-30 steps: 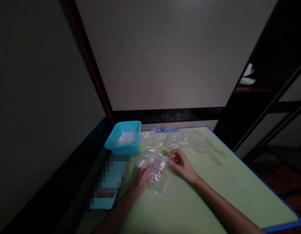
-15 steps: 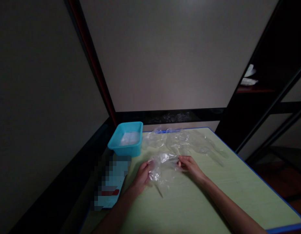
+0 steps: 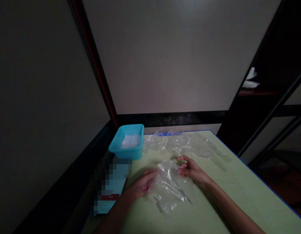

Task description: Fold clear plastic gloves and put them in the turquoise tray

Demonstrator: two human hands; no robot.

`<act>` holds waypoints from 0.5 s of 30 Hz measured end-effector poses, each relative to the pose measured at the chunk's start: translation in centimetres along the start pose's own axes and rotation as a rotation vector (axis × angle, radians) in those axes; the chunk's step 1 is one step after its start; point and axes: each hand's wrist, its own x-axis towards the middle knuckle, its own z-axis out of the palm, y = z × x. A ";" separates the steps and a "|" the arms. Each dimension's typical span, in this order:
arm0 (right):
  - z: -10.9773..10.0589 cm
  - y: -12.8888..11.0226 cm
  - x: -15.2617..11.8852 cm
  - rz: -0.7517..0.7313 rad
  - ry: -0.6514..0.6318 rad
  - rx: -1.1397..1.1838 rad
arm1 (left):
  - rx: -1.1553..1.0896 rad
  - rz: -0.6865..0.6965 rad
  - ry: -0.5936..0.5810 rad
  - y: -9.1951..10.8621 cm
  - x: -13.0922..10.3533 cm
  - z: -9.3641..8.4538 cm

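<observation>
A crumpled clear plastic bag (image 3: pixel 168 190) lies between my two hands, over the near middle of the table. My left hand (image 3: pixel 146 182) is at its left edge, smeared by motion, so whether the fingers grip the plastic cannot be made out. At the upper right edge, my right hand (image 3: pixel 191 169) has its fingers curved and apart, with nothing plainly held. A thin dark line shows at the bag's lower right; its kind is unclear. More clear plastic (image 3: pixel 181 143) lies spread along the far side of the table.
A turquoise basin (image 3: pixel 127 153) with whitish sheets (image 3: pixel 131 141) inside stands at the table's far left corner. Below it is a partly pixelated light-blue flat thing (image 3: pixel 116 182) with a red patch. The pale green table (image 3: pixel 238 191) has a blue edge; panels rise behind and left.
The plastic between my hands has dropped toward me and spread out. My right hand's fingers have opened off it. My left hand has shifted slightly nearer and is now blurred.
</observation>
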 end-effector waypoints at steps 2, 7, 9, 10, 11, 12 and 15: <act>-0.7 0.2 0.0 0.052 -0.014 -0.018 | -0.071 0.008 -0.041 0.8 0.0 -0.6; -2.1 0.9 0.2 0.087 -0.040 -0.039 | -0.248 0.188 0.035 2.3 0.1 -1.9; -2.3 1.1 0.2 0.106 -0.057 -0.058 | -0.288 0.266 0.094 2.4 0.1 -1.9; -2.4 1.1 0.2 0.118 -0.065 -0.069 | -0.297 0.303 0.127 2.4 0.2 -1.7; -2.5 1.1 0.2 0.131 -0.074 -0.077 | -0.300 0.340 0.162 2.3 0.2 -1.5; -2.5 1.0 0.1 0.142 -0.081 -0.086 | -0.295 0.379 0.200 2.3 0.2 -1.3; -2.6 0.6 -0.4 0.138 -0.058 -0.148 | -0.234 0.503 0.320 2.3 0.0 -0.6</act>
